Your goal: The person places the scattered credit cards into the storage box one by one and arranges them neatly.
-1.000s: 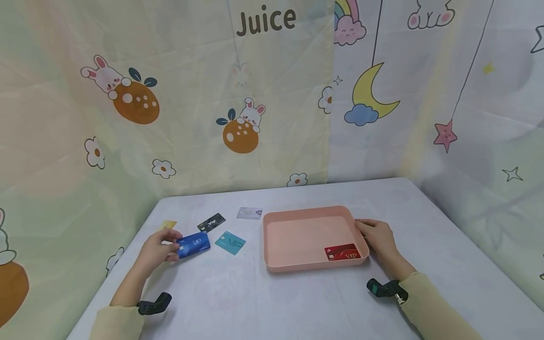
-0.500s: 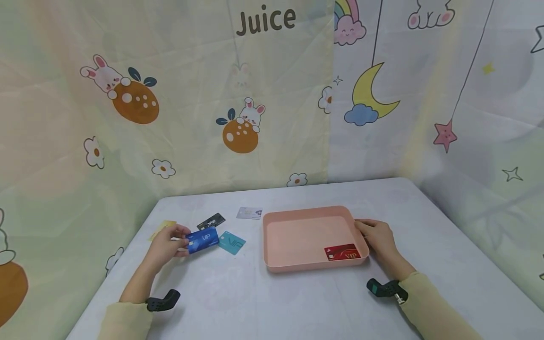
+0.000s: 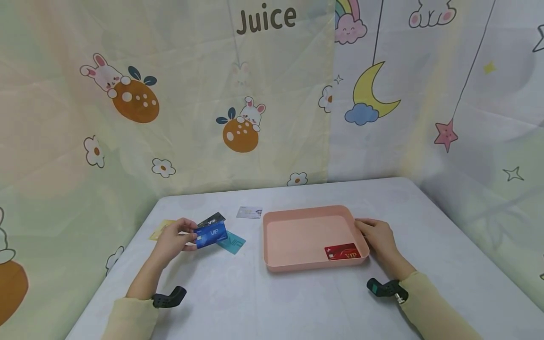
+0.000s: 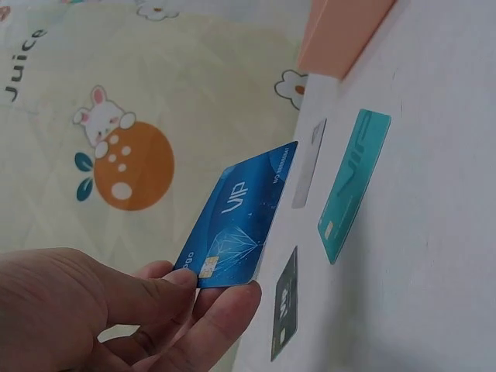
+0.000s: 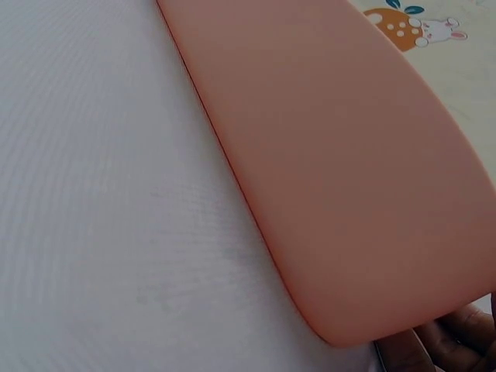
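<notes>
My left hand [image 3: 174, 238] pinches a blue VIP card [image 3: 211, 234] by one end, thumb on its printed face and fingers behind, as the left wrist view shows. The card is tilted up above the table. In the head view it overlaps a black VIP card [image 3: 212, 219] and a teal VIP card [image 3: 232, 242]; both lie flat. A pale silver card [image 3: 249, 212] is farther back, and a yellow card [image 3: 160, 229] lies behind my left hand. My right hand [image 3: 378, 238] touches the outer right side of a pink tray [image 3: 301, 236], its fingertips partly hidden.
Inside the tray, a red VIP card [image 3: 342, 251] lies at the near right corner. A white cloth covers the table [image 3: 276, 302]. Printed curtains [image 3: 191, 141] hang right behind its back edge. Both wrists carry a black camera mount [image 3: 170, 297].
My left hand has moved right and slightly away from me with the blue card, coming over the black and teal cards. The right hand and the tray have stayed in place.
</notes>
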{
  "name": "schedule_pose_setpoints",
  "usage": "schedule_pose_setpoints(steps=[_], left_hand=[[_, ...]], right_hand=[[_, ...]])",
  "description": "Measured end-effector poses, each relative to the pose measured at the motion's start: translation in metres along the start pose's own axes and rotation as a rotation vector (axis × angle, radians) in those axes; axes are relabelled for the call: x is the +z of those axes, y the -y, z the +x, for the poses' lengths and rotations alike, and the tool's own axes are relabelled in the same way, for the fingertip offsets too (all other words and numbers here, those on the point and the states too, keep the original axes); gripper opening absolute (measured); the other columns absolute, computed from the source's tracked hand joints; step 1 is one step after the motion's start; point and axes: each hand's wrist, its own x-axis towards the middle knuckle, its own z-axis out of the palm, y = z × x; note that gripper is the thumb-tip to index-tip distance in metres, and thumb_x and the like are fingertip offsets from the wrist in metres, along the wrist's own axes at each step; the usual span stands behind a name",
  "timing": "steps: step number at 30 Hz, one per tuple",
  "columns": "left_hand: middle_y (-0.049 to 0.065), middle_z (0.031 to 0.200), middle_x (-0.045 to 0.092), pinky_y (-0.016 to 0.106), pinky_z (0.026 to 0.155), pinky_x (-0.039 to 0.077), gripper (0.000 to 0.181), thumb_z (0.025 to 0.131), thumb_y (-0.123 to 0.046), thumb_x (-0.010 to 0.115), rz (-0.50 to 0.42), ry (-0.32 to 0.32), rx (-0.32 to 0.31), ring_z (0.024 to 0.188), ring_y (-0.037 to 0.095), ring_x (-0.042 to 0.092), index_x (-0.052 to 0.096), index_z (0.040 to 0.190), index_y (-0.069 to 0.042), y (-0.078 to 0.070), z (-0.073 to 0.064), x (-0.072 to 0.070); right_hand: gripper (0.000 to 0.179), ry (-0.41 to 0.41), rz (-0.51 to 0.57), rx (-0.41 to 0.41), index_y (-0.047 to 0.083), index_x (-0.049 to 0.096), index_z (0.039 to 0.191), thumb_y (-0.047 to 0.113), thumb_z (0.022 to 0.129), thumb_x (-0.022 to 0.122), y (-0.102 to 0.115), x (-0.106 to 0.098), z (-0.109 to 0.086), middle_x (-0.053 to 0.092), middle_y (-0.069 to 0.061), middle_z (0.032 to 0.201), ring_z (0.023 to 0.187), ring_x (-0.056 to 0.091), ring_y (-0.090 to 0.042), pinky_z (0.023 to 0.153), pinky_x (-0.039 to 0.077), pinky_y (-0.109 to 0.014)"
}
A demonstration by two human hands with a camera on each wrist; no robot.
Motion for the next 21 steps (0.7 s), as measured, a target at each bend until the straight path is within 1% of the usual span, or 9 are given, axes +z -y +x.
schedule_pose_setpoints(steps=[7, 13, 21], left_hand=[[0.026, 0.122, 0.057, 0.033, 0.071, 0.064, 0.031, 0.1, -0.001, 0.061, -0.026, 0.009, 0.016, 0.1, 0.032, 0.068, 0.054, 0.129, 0.006, -0.011, -0.002, 0.006], [0.024, 0.121, 0.056, 0.033, 0.072, 0.064, 0.03, 0.1, -0.001, 0.063, -0.054, 0.018, 0.027, 0.101, 0.031, 0.066, 0.055, 0.129, 0.004, -0.02, -0.003, 0.014], [0.02, 0.117, 0.057, 0.033, 0.072, 0.063, 0.028, 0.101, -0.002, 0.063, -0.075, 0.043, 0.038, 0.097, 0.027, 0.067, 0.056, 0.127, 0.002, -0.028, -0.001, 0.027]], right_hand=[[0.062, -0.002, 0.009, 0.001, -0.002, 0.051, 0.148, 0.043, 0.106, 0.052, -0.001, -0.001, 0.002, 0.052, -0.028, 0.149, 0.135, 0.054, -0.041, 0.106, 0.051, -0.045], [0.063, 0.004, 0.01, -0.006, -0.003, 0.051, 0.148, 0.044, 0.105, 0.052, 0.0, -0.001, 0.003, 0.052, -0.028, 0.149, 0.135, 0.054, -0.041, 0.105, 0.052, -0.044], [0.062, -0.002, 0.018, 0.005, -0.002, 0.052, 0.147, 0.043, 0.105, 0.053, -0.003, 0.0, 0.002, 0.054, -0.027, 0.148, 0.134, 0.055, -0.04, 0.105, 0.052, -0.044]])
